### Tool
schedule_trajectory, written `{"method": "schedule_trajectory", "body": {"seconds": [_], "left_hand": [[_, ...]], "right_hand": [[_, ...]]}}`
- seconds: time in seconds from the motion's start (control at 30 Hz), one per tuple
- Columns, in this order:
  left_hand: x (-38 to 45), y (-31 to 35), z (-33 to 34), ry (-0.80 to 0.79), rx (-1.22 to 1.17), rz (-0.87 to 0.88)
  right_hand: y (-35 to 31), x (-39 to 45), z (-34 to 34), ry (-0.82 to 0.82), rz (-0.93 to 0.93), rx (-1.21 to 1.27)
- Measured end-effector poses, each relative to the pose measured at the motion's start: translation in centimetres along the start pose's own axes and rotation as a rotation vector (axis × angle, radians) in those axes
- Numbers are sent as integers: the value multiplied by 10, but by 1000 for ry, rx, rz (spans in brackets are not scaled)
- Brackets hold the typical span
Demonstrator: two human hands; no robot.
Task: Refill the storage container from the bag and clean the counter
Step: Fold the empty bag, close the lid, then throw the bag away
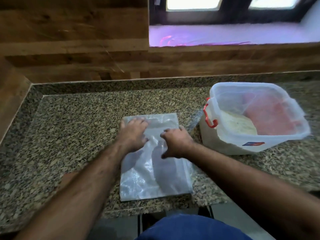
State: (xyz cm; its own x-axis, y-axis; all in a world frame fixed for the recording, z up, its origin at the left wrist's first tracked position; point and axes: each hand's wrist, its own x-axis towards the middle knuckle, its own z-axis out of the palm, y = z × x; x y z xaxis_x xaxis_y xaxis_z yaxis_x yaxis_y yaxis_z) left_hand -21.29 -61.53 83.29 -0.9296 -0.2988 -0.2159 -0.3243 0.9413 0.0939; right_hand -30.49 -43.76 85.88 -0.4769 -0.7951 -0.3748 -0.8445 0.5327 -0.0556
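A flat, empty translucent white bag (152, 174) lies on the speckled granite counter (69, 135) in front of me. My left hand (133, 134) presses flat on the bag's far left part, fingers stretched forward. My right hand (174, 141) rests on the bag's far right part, with its fingers curled over the bag's right edge and its thumb spread on the plastic. To the right stands the clear plastic storage container (256, 144), open, with red side latches (209, 118). It holds a pale grain (237, 123) and something red seen through its wall.
A wood-panelled wall (74, 40) rises behind the counter, with a raised granite ledge along the back and left. A window sill (225, 34) sits at the upper right. The counter's front edge runs just below the bag, close to my body.
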Motion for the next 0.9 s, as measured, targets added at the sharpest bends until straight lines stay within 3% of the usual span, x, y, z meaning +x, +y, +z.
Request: {"method": "schedule_trajectory", "body": {"seconds": [0.17, 0.3, 0.37, 0.47, 0.57, 0.67, 0.73, 0.9], "left_hand": [[4, 87, -49, 687, -428, 42], [21, 187, -90, 879, -501, 229], [30, 242, -104, 852, -529, 320], [46, 320, -104, 639, -490, 391], [62, 376, -84, 400, -360, 356], [66, 409, -65, 309, -146, 244], [66, 417, -60, 325, -27, 152], [68, 416, -62, 196, -100, 21]], "right_hand": [[75, -49, -99, 400, 81, -102], [162, -93, -140, 644, 194, 30], [213, -112, -142, 683, 258, 115], [298, -134, -124, 721, 349, 215], [380, -147, -85, 672, 505, 362], [434, -154, -38, 697, 616, 537], [452, -155, 2, 595, 653, 592], [468, -142, 89, 141, 439, 490]]}}
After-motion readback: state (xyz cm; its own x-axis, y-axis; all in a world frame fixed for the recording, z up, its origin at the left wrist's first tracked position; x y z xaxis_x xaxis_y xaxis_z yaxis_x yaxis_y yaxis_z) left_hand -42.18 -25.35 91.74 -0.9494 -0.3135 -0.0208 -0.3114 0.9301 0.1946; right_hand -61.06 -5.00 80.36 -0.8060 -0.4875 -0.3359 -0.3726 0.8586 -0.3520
